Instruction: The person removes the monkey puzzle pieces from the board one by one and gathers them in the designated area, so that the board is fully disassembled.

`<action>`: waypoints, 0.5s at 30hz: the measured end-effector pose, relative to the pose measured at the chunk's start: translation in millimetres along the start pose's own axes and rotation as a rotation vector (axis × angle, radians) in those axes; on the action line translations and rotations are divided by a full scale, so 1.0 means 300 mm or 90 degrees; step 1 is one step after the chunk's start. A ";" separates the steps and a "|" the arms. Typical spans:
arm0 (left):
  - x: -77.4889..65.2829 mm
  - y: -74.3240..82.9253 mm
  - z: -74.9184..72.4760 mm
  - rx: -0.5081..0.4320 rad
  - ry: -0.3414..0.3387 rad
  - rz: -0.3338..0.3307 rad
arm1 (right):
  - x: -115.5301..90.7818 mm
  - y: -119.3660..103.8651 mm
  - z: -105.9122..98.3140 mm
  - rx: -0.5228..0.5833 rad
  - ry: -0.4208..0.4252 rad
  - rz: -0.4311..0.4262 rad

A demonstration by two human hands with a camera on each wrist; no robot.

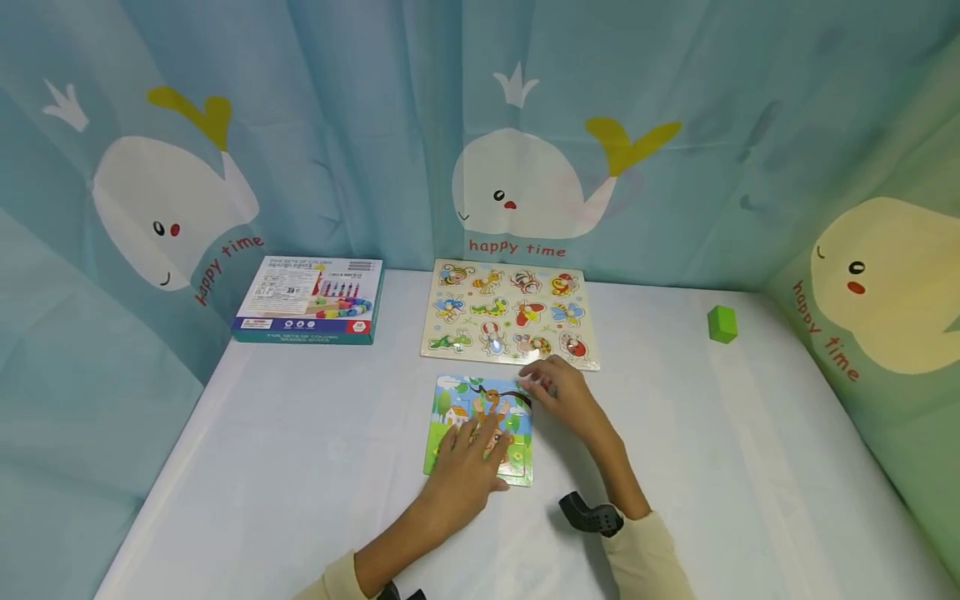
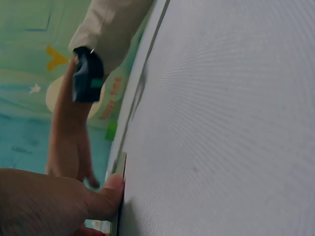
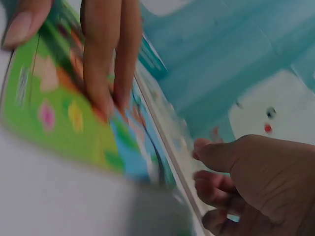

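A small square picture puzzle [image 1: 517, 465] with an animal, a house and grass lies flat on the table. My left hand [image 1: 463, 477] rests on its lower middle, fingers spread, covering part of the picture. In the left wrist view, the left thumb [image 2: 110, 195] lies along the board's edge. My right hand [image 1: 566, 400] is at the puzzle's upper right corner with fingers bent. A gap shows between its thumb [image 3: 216, 153] and forefinger in the right wrist view, and no object is visible there.
Just behind the puzzle lies a wooden insect peg board [image 1: 510, 321]. A boxed bead set [image 1: 307, 300] is at the back left, and a green block [image 1: 722, 324] stands at the far right. A whale-print curtain [image 1: 390, 167] hangs along the table's back.
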State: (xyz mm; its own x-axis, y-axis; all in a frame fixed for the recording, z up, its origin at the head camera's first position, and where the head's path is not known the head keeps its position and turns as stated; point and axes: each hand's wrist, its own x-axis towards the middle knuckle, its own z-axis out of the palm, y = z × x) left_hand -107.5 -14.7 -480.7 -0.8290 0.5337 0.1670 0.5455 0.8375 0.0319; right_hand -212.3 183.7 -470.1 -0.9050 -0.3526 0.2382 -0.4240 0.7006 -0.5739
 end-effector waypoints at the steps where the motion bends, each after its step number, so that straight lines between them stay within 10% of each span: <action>1: 0.001 0.000 0.000 0.001 0.001 0.000 | 0.016 -0.014 0.009 0.007 -0.024 -0.016; 8: 0.001 0.002 0.011 0.006 0.019 0.012 | 0.101 -0.091 0.058 0.048 -0.208 -0.085; 15: -0.004 0.004 0.018 0.051 0.014 0.031 | 0.134 -0.108 0.079 0.029 -0.280 -0.072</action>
State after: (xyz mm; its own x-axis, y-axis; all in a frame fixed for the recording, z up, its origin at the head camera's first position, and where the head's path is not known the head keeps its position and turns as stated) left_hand -106.4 -13.8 -486.2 -0.7982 0.5724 0.1879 0.5731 0.8176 -0.0560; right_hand -234.2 132.1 -460.5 -0.7480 -0.6619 -0.0485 -0.5079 0.6179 -0.6002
